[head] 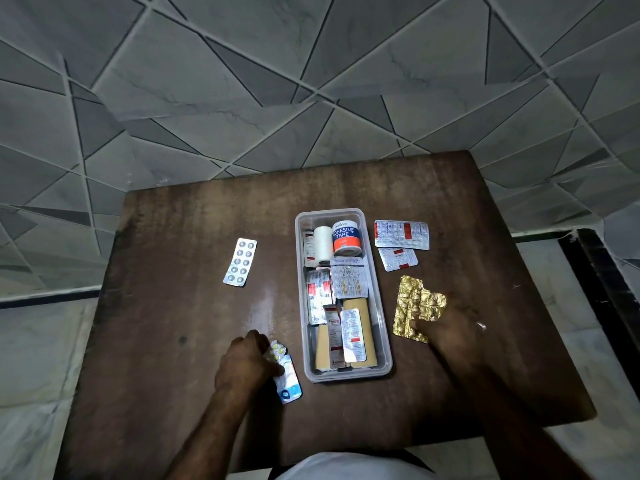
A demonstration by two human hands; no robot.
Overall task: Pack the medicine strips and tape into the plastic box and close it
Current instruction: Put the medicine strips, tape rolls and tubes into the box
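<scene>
A clear plastic box (381, 306) stands open in the middle of the brown table. Inside are an adhesive tape roll (346, 239), a white tape roll (322, 241) and several medicine strips (348, 277). My left hand (247, 360) is closed on a strip with yellow pills (278, 349) and a blue-and-white strip (289, 381), just left of the box. Fingers of my right hand (446, 329) press on a crumpled gold foil strip (414, 308) to the right of the box. A silver blister strip (240, 262) lies at the left. Two silver-and-red strips (401, 235) (397, 259) lie at the right. No lid is in view.
The wooden table (173, 323) stands against a grey tiled wall (311, 81). Pale floor tiles (38, 358) show on both sides. A dark strip (602, 282) runs along the floor at the right. White cloth (346, 467) sits at the table's near edge.
</scene>
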